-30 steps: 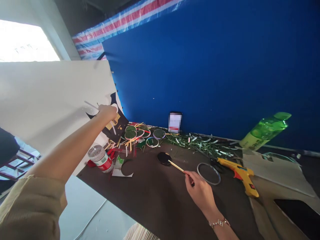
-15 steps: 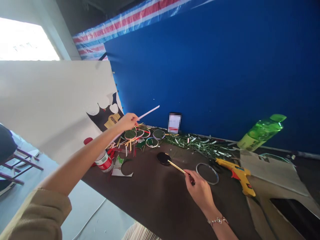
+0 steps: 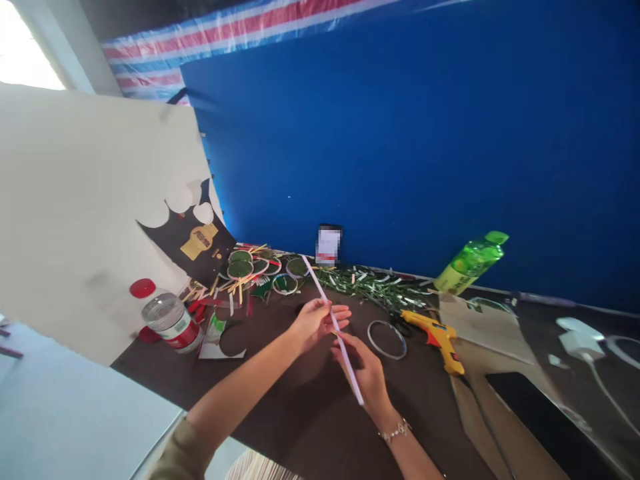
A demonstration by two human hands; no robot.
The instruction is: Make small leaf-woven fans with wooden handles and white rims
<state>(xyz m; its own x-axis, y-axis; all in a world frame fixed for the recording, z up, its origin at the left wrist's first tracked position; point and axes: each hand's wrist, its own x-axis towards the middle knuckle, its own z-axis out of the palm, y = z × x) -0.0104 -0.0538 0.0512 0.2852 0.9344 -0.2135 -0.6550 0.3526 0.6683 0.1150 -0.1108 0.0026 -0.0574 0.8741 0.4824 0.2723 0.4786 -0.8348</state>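
Note:
My left hand (image 3: 314, 325) is closed with its thumb on a long, thin, pale pinkish-white strip (image 3: 320, 287), which slants across in front of both hands. Just below it, my right hand (image 3: 367, 373) has its fingers pinched on a thin wooden stick (image 3: 337, 333); only a little of the stick shows. A dark edge of the black disc (image 3: 300, 309) peeks out behind my left hand, the rest being covered. The lower part of the strip lies over my right fingers. To the right of my hands, a clear ring (image 3: 387, 340) rests on the dark table.
A yellow glue gun (image 3: 437, 340) lies on cardboard (image 3: 485, 330), near a black phone (image 3: 545, 427) and green bottle (image 3: 470, 263). At left stand a red-capped bottle (image 3: 170, 317) and cut black card (image 3: 187, 240). Green strips (image 3: 370, 285) and several rings on sticks line the back.
My left hand has brought the pale strip down and right to my right hand. My right hand has drawn the stick nearer, and the black disc is now mostly hidden. The view has shifted right.

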